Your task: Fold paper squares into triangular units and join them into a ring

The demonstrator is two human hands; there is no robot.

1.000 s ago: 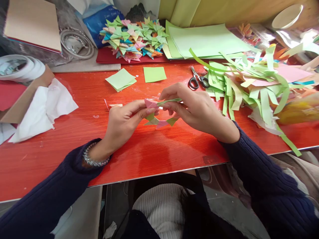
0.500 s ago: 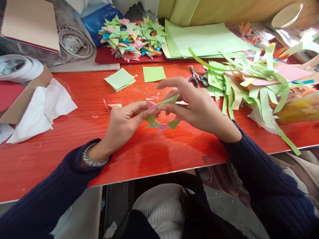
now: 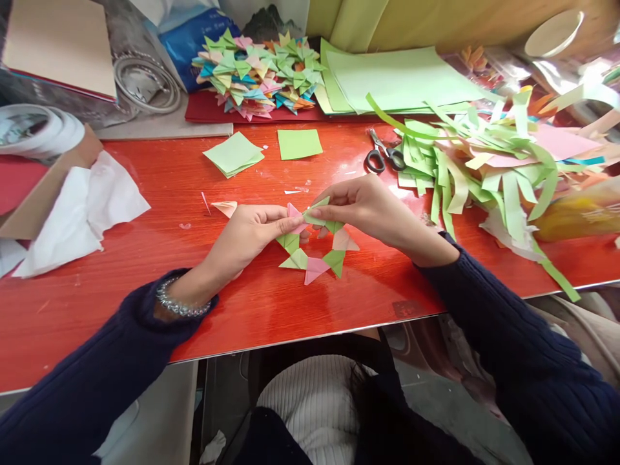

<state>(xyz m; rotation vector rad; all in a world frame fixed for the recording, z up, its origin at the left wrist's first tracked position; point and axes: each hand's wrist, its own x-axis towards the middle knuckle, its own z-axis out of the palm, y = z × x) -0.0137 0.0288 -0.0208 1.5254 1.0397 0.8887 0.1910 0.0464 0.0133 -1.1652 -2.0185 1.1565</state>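
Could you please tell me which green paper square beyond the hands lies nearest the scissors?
It is the bright green square, on the right; the slightly fanned stack of paler green squares lies farther left from the scissors.

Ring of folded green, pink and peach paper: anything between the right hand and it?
Nothing visible: the right hand pinches the paper ring at its far side. The black-handled metal scissors lie beyond that hand, not between them.

And no lettering could be read here! Faint pale marks showed on the blue packet, too blurred to make out; whitish marks crossed the yellow packet, and those, too, were illegible at this size.
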